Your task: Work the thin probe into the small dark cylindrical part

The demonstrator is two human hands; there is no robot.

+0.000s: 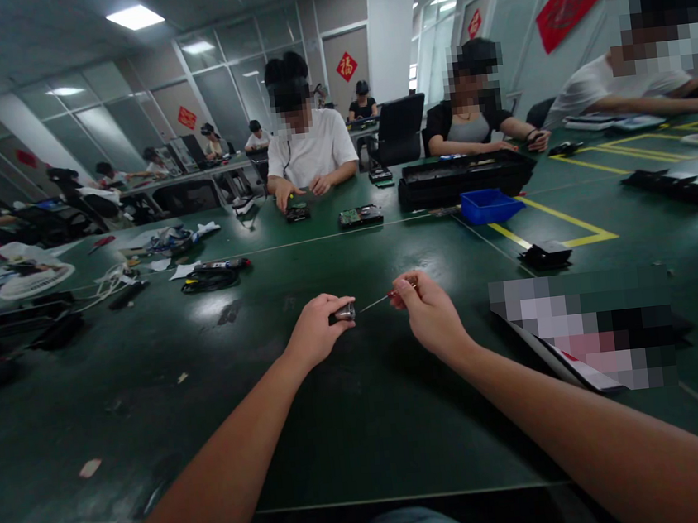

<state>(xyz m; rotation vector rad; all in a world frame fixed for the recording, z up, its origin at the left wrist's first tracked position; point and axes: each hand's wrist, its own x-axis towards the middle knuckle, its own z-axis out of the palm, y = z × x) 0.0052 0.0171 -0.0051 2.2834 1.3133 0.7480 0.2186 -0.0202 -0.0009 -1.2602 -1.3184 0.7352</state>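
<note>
Between the thumb and fingers of my left hand (317,329) is a small silvery cylinder (345,313), perhaps a little motor, lying sideways with one end facing right. My right hand (424,308) is closed round a thin screwdriver (376,302). Its handle is mostly covered by my fingers, and its shaft slants down to the left. The tip is close to the cylinder's right end; whether they touch I cannot tell. Both hands are above the green table (367,434).
To the right lies a partly blurred-out booklet (583,353). Farther back are a black bracket (546,256), a blue bin (489,206), a long black housing (468,178) and a circuit-board device (361,215). Coiled black cable (210,278) lies left. Co-workers sit across the table.
</note>
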